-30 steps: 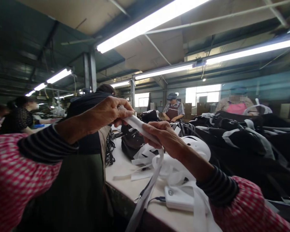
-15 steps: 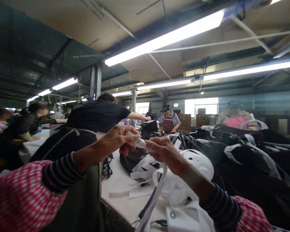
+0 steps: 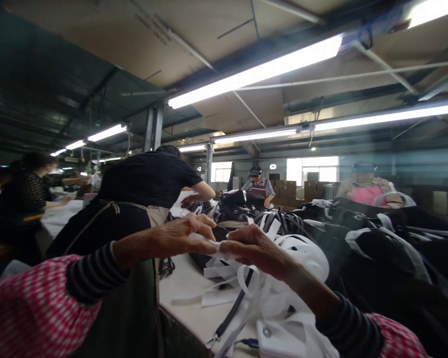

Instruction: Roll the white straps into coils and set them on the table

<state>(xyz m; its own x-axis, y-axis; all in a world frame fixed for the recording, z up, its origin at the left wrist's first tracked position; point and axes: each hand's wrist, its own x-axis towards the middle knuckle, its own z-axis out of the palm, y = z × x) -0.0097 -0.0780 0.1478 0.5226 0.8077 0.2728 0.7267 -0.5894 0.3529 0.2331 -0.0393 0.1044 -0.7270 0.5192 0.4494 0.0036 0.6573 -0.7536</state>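
In front of me, my left hand [image 3: 179, 236] pinches one end of a thin white strip [image 3: 217, 245], which looks soft and crumpled. My right hand [image 3: 259, 246] holds the other side of it, fingertips bent over it. Only a short piece shows between the two hands; the fingers hide the rest. Below them, a black strap [image 3: 234, 309] with a metal clip hangs toward the table's front edge alongside white strips. A heap of coiled white webbing [image 3: 306, 251] lies under and beside my right forearm.
A white box-like device [image 3: 278, 338] with a dark cable sits on the pale table [image 3: 182, 286]. Black bags [image 3: 381, 253] with white straps are piled at the right. A co-worker in a dark top [image 3: 138, 179] leans over the table at left; other people stand farther back.
Both hands have sunk slightly, and the fingers of my left hand have straightened over the white strip. The co-worker at left has drawn the outstretched arm back and lower.
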